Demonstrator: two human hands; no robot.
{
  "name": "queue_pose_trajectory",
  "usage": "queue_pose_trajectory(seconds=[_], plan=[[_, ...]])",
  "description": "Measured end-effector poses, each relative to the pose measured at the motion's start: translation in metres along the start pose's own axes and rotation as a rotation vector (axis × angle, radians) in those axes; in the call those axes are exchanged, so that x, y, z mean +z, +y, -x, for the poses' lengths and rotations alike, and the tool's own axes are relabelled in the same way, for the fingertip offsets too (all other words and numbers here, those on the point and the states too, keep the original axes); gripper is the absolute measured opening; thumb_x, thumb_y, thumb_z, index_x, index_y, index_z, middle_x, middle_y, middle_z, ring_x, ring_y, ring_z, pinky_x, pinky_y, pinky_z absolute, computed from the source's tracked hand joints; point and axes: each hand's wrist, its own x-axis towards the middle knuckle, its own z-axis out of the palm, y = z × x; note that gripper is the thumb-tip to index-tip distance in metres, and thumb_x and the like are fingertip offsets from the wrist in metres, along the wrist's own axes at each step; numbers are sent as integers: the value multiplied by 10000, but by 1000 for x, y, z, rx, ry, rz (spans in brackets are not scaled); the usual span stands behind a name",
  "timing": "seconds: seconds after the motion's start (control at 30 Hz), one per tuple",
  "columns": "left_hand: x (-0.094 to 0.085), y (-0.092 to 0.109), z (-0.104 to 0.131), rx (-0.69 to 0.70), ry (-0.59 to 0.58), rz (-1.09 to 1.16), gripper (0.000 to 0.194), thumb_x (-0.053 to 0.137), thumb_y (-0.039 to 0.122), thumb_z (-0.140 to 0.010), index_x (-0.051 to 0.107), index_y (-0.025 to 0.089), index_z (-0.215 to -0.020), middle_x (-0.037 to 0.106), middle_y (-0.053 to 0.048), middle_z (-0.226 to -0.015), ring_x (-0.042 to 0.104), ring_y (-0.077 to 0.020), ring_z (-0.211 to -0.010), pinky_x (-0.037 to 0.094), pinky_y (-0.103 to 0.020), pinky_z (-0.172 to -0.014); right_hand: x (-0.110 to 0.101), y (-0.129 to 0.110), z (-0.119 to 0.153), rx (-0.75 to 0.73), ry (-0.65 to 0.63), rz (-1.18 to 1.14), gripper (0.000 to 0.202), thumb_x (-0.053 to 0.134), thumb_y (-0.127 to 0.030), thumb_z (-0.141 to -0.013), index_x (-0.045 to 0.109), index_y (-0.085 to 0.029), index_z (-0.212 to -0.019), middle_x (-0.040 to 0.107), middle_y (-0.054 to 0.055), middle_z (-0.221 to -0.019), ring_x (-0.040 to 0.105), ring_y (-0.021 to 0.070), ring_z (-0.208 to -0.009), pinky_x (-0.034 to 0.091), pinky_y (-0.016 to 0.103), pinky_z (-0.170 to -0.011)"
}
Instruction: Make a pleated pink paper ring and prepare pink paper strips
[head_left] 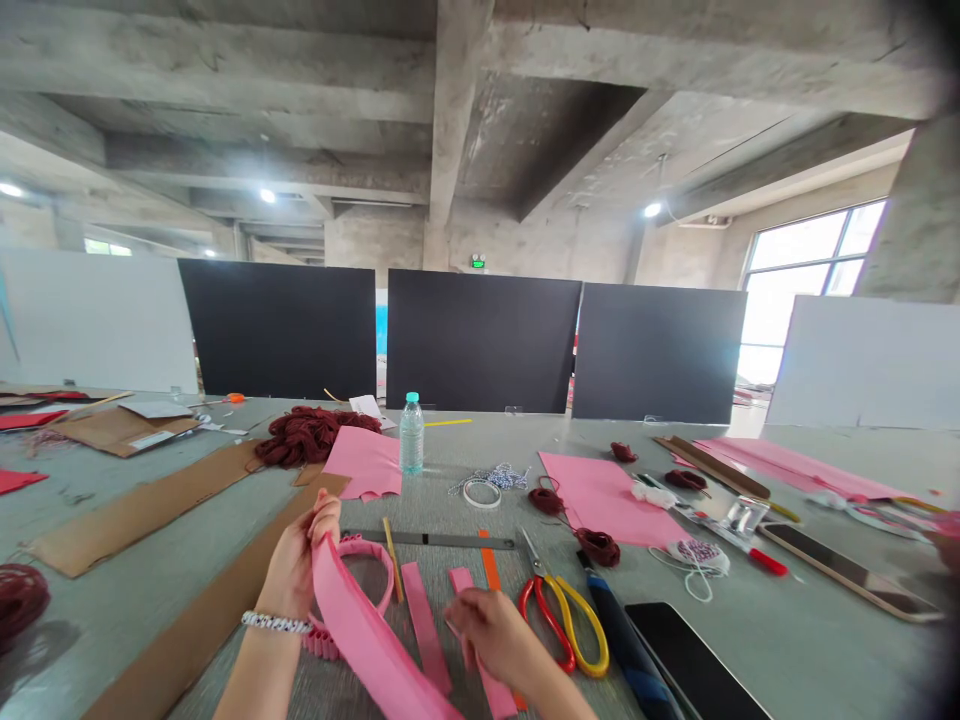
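My left hand (298,560), with a beaded bracelet at the wrist, is closed on the upper end of a long pink fabric strip (367,632). The strip hangs down toward the table's near edge. Behind it lies a pink ring-shaped band (384,560) with a ruffled part low on the left. Over the shorter pink strips, my right hand (491,630) has its fingers curled together in a pinch. Whatever may be between them is too small to make out. One short pink strip (424,620) lies flat between my hands. Scissors (536,590) with red and yellow handles rest just right of my right hand.
A steel ruler (450,541), an orange strip (491,565) and a water bottle (412,435) are ahead. Brown yarn (315,435) and cardboard (202,610) lie left. Rightward are a dark blue-handled tool (619,635), a phone (694,660) and pink cloth (611,495).
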Motion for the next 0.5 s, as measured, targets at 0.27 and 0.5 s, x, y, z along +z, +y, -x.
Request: queue_pose_trajectory(seconds=[0.27,0.5], plan=[[-3,-11,-2,-200,-29,118,341,91,105,-887,375,150,-704,289,80,-494,279,-34,-298,245,-123,-260,25,0,-3,-245,146,588,185,613,-333,-647,666,-306,-822,570,37,-821,483,233,-869,383,320,-725],[-6,-10,-5,-225,-38,174,341,103,131,-890,384,153,-698,293,77,-487,264,-42,-294,247,-139,-255,-24,-3,-3,-279,460,203,240,419,-260,-796,630,-190,-884,626,53,-805,554,168,-735,412,256,-687]])
